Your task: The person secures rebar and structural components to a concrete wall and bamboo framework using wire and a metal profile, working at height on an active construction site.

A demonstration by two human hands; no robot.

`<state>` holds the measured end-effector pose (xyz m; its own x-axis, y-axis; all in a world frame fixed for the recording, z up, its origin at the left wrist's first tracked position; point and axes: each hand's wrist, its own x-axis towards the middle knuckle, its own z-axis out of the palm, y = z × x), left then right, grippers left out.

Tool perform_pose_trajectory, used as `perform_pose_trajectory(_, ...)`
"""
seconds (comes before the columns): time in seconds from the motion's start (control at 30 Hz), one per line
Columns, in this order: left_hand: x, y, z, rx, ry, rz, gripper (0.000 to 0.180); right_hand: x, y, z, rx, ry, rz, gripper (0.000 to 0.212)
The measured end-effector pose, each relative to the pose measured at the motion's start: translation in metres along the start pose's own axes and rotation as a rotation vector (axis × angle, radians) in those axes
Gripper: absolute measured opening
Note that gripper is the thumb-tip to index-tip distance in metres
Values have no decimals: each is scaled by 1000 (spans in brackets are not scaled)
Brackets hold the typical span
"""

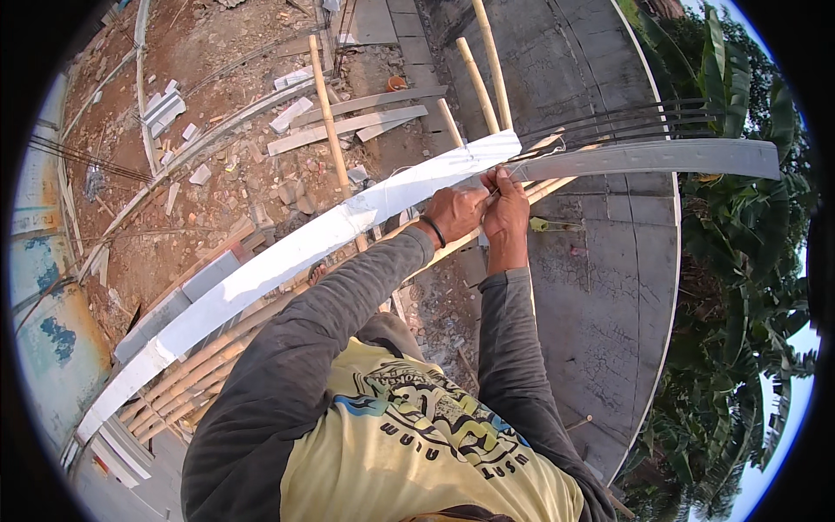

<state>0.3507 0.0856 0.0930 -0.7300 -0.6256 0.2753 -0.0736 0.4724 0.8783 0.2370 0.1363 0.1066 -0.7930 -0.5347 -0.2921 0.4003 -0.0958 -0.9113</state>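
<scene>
A long white beam [287,252] runs slantwise from the lower left to a squared end in front of me. A grey board [661,158] continues from there to the right. Below that joint, my left hand [456,212] is closed in a fist, its wrist wearing a black band. Beside it, my right hand [506,209] pinches upward with thumb and fingers. A thin pale strand [550,152], string or wire, loops around the joint close to my fingers. What sits inside the left fist is hidden. Bamboo poles [452,246] pass just beneath both hands.
Upright bamboo poles [329,122] rise around the beam. Dark rods [644,122] extend rightward beyond the joint. Far below are reddish dirt with rubble [235,165] and loose boards [348,128]. A grey concrete wall [583,261] stands at right, with banana plants [731,261] behind it.
</scene>
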Motion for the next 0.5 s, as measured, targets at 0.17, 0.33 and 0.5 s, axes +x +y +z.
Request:
perform_pose_trajectory(0.17, 50, -22, -2, -170, 281, -86, 35, -10, -6, 8, -98, -24, 57, 17)
perform_pose_trajectory(0.33, 107, -17, 19, -169, -315, -386, 53, -1, -8, 3, -251, -6, 80, 15)
perform_pose_trajectory(0.5, 106, -13, 17, -551, -282, -432, 57, -3, -26, 2, -293, 7, 96, 19)
